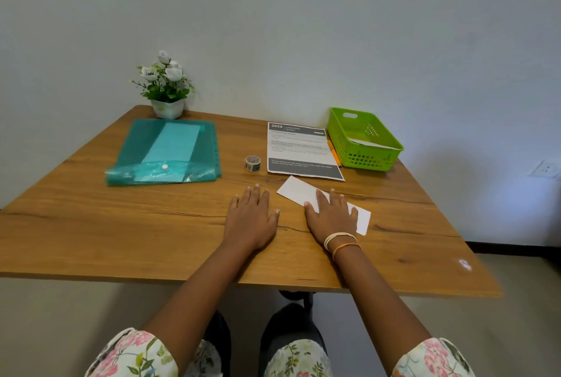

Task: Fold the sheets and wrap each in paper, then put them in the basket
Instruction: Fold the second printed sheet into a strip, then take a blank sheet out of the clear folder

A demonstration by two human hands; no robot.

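Right now we have both palms flat on the wooden table (121, 225), fingers spread and gripping nothing. Our left hand (250, 216) lies on bare wood, just beside the folded white sheet (296, 190) but not touching it. Our right hand (332, 214) presses down on the middle of that sheet, so its centre is covered and we see only the two ends, one poking out past the fingertips and one past the wrist side. We cannot tell how many layers the fold has. Two thread bangles (341, 241) circle the right wrist.

Behind the sheet lies a printed instruction page (299, 149); we can read "2659" in its header, but the smaller text is too blurred to make out. An orange pencil (333, 152) lies along its right edge, between page and green plastic basket (382, 137). Something white sits in the basket, mostly hidden by the near wall, so we cannot say what it is. A small roll of patterned tape (252, 163) stands left of the page. Farther left is a teal translucent snap folder (133, 149) with paler paper showing through it, and a potted white flower (165, 88) by the wall. Our floral sleeves (133, 355) are cut off at the bottom edge.
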